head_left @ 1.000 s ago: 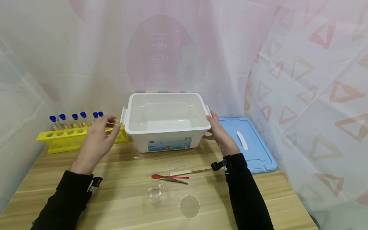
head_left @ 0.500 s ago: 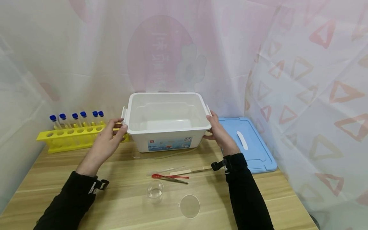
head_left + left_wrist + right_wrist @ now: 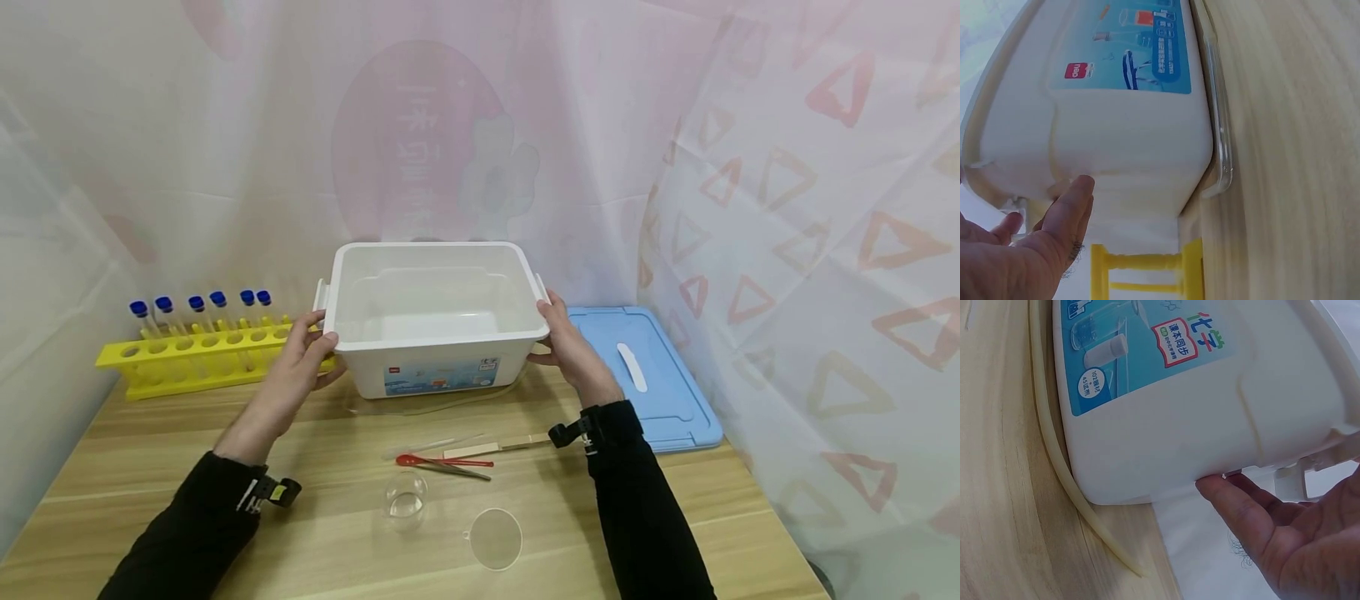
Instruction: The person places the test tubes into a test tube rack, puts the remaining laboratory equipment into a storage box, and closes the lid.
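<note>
Storage bin [image 3: 442, 357] stands at twelve o'clock on the counter [image 3: 330, 533], curled fingers of left hand [image 3: 289, 367] and right hand [image 3: 576, 346] gripping its nine- and three-o'clock ends; blue lid [image 3: 663, 387] lies at its four o'clock, yellow test-tube rack [image 3: 172, 387] at nine.

The person wears long, plain black sleeves that reach the wrists. In the head view, the left sleeve [image 3: 187, 529] fills the lower left and the right sleeve [image 3: 648, 504] runs down right of centre. A dark band with thin white marks sits at each cuff. From each band juts a small black camera: the left camera [image 3: 283, 492] shows a yellow-green patch, while the right camera [image 3: 562, 434] looks dark and rounded. Beyond the cuffs, the left hand [image 3: 295, 362] and right hand [image 3: 572, 350] are bare.
</note>
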Motion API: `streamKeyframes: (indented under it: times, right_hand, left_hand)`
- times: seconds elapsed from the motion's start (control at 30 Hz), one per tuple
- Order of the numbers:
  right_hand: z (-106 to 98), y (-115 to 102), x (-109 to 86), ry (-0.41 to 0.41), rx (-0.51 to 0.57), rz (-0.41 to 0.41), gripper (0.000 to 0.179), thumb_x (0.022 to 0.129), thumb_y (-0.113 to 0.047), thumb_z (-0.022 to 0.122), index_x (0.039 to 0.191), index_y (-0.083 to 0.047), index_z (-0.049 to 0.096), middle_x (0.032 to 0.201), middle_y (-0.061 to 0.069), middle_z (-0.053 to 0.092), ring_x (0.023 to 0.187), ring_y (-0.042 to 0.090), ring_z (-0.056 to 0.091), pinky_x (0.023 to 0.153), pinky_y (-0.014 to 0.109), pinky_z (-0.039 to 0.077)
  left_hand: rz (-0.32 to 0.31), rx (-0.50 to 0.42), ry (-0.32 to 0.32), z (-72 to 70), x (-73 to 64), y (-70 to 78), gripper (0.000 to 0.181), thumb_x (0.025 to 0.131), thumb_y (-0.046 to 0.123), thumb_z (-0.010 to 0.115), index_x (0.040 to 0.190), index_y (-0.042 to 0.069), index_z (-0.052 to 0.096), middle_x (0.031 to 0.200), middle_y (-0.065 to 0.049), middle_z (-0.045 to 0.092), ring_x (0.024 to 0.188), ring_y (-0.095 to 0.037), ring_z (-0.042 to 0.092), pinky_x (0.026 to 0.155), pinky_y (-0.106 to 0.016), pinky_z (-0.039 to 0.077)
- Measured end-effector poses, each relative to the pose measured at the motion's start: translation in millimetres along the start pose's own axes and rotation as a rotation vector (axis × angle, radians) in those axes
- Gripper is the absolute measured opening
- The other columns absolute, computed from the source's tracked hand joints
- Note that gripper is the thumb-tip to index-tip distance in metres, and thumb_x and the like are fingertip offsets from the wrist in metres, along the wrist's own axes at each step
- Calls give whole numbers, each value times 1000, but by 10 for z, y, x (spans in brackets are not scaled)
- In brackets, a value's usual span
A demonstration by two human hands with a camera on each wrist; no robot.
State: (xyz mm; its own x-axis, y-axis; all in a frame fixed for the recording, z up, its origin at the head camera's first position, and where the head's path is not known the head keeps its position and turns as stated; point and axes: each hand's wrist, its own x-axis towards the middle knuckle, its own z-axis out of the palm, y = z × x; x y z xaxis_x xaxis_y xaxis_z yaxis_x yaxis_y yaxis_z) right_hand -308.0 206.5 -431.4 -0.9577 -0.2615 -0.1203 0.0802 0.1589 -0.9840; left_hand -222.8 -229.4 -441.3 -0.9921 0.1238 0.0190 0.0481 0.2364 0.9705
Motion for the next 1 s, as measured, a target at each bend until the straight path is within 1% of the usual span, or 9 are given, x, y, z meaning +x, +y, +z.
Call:
streamKeyframes:
  times: [0.13,0.27,0.4,0.47,0.57,0.7,0.8,0.9,1.0]
  right_hand:
    - [12,-2,-2,4,2,-7,78,124,-64,37,188,-40,0,189,19,29,172,50,46,130,81,50]
    - [8,-3,-2,11,-7,-4,79,123,-67,38,189,-40,1,191,17,24,171,50,47,131,79,51]
    - [-10,-57,-38,53,-52,14,83,123,-65,42,190,-36,2,196,15,15,176,47,39,135,75,48]
    - [-20,-114,-75,92,-101,10,84,124,-61,43,190,-31,3,196,17,17,178,47,36,139,74,44]
    - [-40,-230,-167,166,-215,-25,81,125,-54,43,190,-23,8,192,24,28,178,49,34,144,74,37]
    - [-44,-390,-304,249,-381,-96,74,125,-50,43,189,-19,22,190,20,36,178,47,35,146,73,32]
    - [1,-502,-400,274,-454,-171,69,125,-46,47,185,-15,33,189,19,42,176,46,40,144,73,37]
    - [96,-600,-489,259,-494,-275,65,124,-40,52,181,-10,42,186,20,47,171,48,47,138,73,46]
    - [223,-676,-574,189,-527,-398,60,124,-33,57,177,-6,47,183,20,49,168,49,52,133,69,53]
  left_hand:
    - [-2,-40,21,47,11,-42,74,127,48,38,188,22,6,190,-32,23,175,-57,32,132,-74,44]
    - [11,-49,47,89,17,-88,72,127,49,37,188,23,8,189,-31,27,176,-57,31,133,-79,42]
    - [25,-58,67,126,12,-127,72,126,52,35,187,24,9,184,-33,31,174,-56,34,134,-81,40]
    - [30,-66,78,147,9,-142,73,126,54,35,187,24,9,181,-33,32,172,-55,36,134,-82,40]
    - [32,-70,91,174,9,-159,73,126,56,35,188,26,10,179,-32,33,170,-53,39,133,-82,41]
    - [31,-61,94,186,13,-169,73,126,57,35,187,27,10,179,-32,32,170,-54,39,132,-81,43]
    - [29,-58,92,180,11,-166,73,126,57,35,187,27,10,179,-33,31,170,-55,39,132,-81,43]
    - [24,-55,90,166,2,-158,73,126,57,35,187,28,9,180,-32,30,171,-55,38,132,-82,42]
    - [19,-51,87,148,-13,-159,72,126,55,34,187,29,8,181,-33,28,171,-56,38,132,-82,42]
